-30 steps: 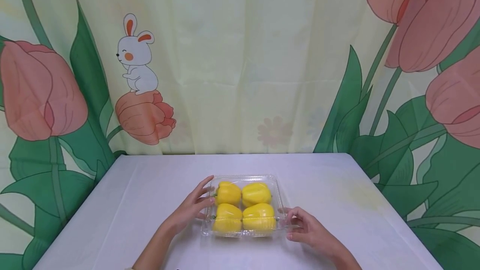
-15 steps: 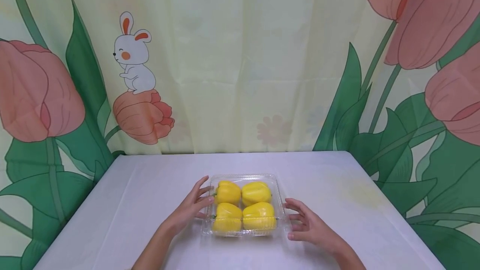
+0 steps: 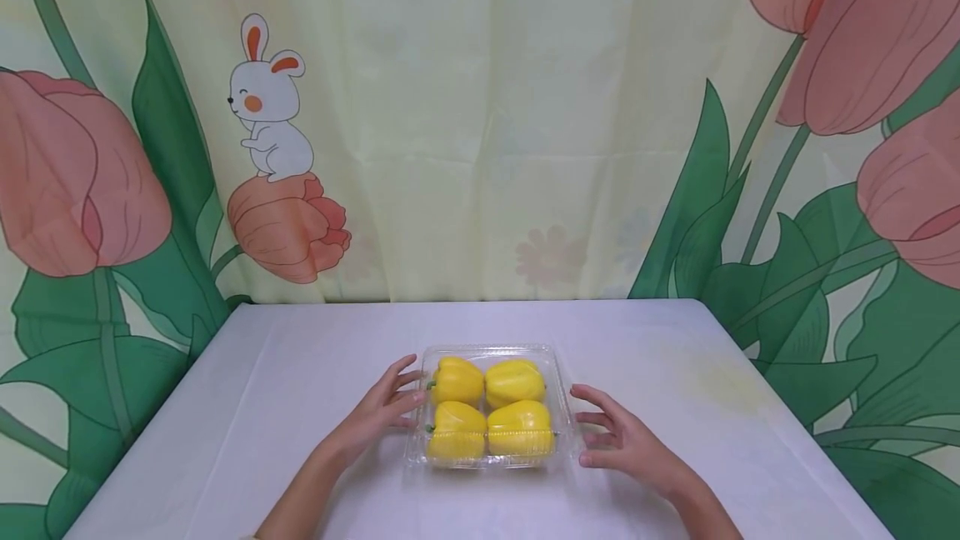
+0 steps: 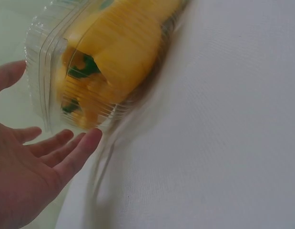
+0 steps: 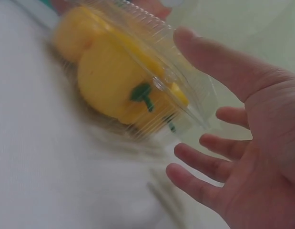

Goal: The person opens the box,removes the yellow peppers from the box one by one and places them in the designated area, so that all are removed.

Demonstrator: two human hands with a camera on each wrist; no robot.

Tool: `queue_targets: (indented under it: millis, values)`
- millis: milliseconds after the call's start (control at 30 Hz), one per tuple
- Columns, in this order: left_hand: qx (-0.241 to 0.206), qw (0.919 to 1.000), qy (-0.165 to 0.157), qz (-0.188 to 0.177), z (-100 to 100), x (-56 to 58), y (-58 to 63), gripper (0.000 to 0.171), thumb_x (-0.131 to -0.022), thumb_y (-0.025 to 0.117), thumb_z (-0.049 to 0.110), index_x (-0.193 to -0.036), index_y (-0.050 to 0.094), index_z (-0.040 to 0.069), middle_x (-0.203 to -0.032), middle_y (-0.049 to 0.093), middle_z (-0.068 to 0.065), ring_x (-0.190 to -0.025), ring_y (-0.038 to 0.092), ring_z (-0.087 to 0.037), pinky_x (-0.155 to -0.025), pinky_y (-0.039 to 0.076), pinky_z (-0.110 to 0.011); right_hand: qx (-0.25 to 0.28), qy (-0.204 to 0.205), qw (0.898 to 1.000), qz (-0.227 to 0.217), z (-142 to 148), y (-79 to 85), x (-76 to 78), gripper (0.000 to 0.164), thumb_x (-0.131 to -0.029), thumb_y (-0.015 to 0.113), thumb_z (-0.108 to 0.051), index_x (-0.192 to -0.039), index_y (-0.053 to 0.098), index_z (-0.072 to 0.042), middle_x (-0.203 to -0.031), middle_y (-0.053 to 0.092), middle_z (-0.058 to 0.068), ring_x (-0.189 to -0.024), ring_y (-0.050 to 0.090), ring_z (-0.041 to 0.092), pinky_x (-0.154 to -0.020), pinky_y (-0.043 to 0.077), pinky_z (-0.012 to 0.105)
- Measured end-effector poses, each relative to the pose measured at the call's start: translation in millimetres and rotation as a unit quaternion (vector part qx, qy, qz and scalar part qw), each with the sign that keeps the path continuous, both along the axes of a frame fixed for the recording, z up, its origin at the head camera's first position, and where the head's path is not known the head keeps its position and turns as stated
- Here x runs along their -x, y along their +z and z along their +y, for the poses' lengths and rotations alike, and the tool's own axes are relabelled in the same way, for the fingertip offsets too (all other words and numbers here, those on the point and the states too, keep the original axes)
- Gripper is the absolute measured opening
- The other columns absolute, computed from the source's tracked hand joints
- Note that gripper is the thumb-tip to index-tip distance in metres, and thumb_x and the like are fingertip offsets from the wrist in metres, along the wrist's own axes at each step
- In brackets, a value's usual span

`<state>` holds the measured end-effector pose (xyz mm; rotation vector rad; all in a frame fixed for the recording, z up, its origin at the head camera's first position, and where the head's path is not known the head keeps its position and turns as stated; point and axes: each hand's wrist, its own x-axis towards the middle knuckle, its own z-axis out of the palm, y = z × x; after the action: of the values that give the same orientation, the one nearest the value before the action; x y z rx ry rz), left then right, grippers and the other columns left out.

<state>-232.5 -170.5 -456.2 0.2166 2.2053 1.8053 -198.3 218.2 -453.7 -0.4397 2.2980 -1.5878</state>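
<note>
A clear plastic clamshell box point(image 3: 491, 350) sits on the table with its lid down, holding several yellow bell peppers point(image 3: 516, 382) with green stems. My left hand point(image 3: 377, 407) is at the box's left side, fingers spread and loosely bent, fingertips right at the wall. On the other side my right hand point(image 3: 626, 444) stands a little apart from the box, its fingers spread toward it. In the left wrist view the box's ribbed wall point(image 4: 45, 71) rises just beyond my fingertips. The right wrist view shows bare space between my right fingers point(image 5: 197, 160) and the peppers.
The table point(image 3: 285, 357) is covered with a white cloth. Behind its far edge hangs a pale curtain point(image 3: 480, 123) printed with large pink tulips, green leaves and a white rabbit point(image 3: 273, 119).
My right hand has let go of the box's right side and drawn back slightly, its fingers spreading. My left hand has eased outward a little. The box stays in place.
</note>
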Motion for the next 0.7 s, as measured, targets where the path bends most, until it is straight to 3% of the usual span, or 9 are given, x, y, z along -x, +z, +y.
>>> queue_targets:
  millis: [267,467,700]
  values:
    - [-0.015,0.9998,-0.014,0.007,-5,-4.1,-2.2,0.062,-0.097,0.056,0.027,-0.15,0.026,0.016,-0.153,0.035,-0.02,-0.134,0.044,-0.038,-0.089,0.056,-0.039,0.006,-0.016,1.0,0.023,-2,6.8,3.0,0.08,-0.084,0.074,-0.018,-0.15,0.028,-0.016,-0.158,0.027,0.014,-0.135,0.042,0.039,-0.099,0.052,0.034]
    - [-0.021,0.9997,-0.013,0.007,-6,-7.0,-2.9,0.065,-0.097,0.056,0.026,-0.15,0.024,0.01,-0.152,0.035,-0.021,-0.133,0.045,-0.038,-0.088,0.057,-0.039,-0.005,-0.026,0.999,0.018,-5,9.3,5.8,0.081,-0.084,0.074,-0.021,-0.15,0.028,-0.016,-0.157,0.027,0.014,-0.136,0.041,0.04,-0.099,0.053,0.036]
    - [-0.018,0.9996,-0.019,0.007,-10,-12.6,-1.8,0.061,-0.096,0.058,0.03,-0.145,0.032,0.005,-0.151,0.037,-0.021,-0.132,0.047,-0.034,-0.09,0.056,-0.037,-0.016,-0.04,0.999,0.009,-9,12.1,8.8,0.08,-0.085,0.073,-0.022,-0.15,0.028,-0.018,-0.156,0.029,0.019,-0.134,0.043,0.043,-0.095,0.055,0.038]
